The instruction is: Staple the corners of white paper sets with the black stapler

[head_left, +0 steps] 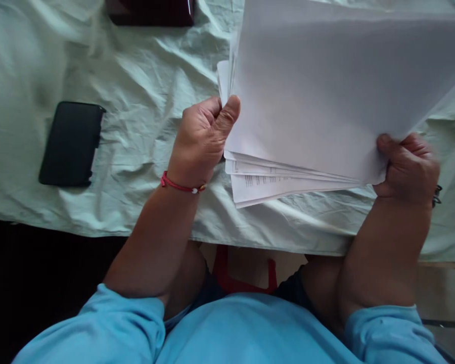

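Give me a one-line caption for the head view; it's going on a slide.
Both hands, left hand and right hand, grip a stack of papers above a cloth-covered table.

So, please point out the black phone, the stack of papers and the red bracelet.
black phone (71, 144), head view, middle of its dark face.
stack of papers (326, 101), head view, blank top sheet.
red bracelet (178, 186), head view, cord on left wrist.
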Tool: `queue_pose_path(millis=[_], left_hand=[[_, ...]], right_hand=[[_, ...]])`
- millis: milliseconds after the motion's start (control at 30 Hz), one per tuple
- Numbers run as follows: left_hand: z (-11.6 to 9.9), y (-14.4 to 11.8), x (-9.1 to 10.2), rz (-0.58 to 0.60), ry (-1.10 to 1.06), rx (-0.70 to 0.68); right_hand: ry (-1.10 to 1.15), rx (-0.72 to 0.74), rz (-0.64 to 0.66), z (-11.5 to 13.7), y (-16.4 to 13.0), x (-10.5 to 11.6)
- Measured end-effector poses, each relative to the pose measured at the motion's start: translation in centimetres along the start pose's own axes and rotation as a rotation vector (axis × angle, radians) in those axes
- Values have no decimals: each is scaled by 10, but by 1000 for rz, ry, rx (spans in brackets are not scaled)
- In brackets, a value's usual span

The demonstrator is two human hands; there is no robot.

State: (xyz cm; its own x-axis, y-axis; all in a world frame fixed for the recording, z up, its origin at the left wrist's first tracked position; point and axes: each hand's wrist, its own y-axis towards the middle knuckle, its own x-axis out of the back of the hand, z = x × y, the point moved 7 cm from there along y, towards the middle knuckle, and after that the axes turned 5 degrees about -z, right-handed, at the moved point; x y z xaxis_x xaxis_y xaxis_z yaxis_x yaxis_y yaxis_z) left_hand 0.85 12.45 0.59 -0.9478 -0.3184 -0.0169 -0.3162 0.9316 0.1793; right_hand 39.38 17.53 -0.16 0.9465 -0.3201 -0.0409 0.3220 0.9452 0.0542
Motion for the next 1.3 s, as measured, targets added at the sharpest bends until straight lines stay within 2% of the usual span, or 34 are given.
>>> queue_pose_path(millis=[267, 400, 567, 700, 833, 1000, 1133, 1200, 1300], left_hand=[[0, 2, 5, 3, -140, -126], [-9, 2, 1, 32, -191, -183], [-20, -4, 0, 40, -230, -292], [-23, -10, 4, 40, -147, -279], [-20, -15, 0, 153, -2, -223], [-15, -20, -10, 299, 110, -206], [-24, -27, -6, 266, 124, -275], [-28, -29, -3, 270, 111, -255], [-29, -28, -7, 351, 149, -189]], right_hand=[[36, 9, 110, 7, -6, -8], [59, -30, 70, 9, -8, -7], [204, -9, 56, 18, -7, -6], [214, 49, 41, 24, -7, -2], [179, 55, 71, 19, -6, -1], [56, 29, -58, 14, -7, 7], [113, 159, 3, 32, -13, -1], [130, 210, 40, 38, -16, -2], [47, 175, 50, 31, -17, 1]])
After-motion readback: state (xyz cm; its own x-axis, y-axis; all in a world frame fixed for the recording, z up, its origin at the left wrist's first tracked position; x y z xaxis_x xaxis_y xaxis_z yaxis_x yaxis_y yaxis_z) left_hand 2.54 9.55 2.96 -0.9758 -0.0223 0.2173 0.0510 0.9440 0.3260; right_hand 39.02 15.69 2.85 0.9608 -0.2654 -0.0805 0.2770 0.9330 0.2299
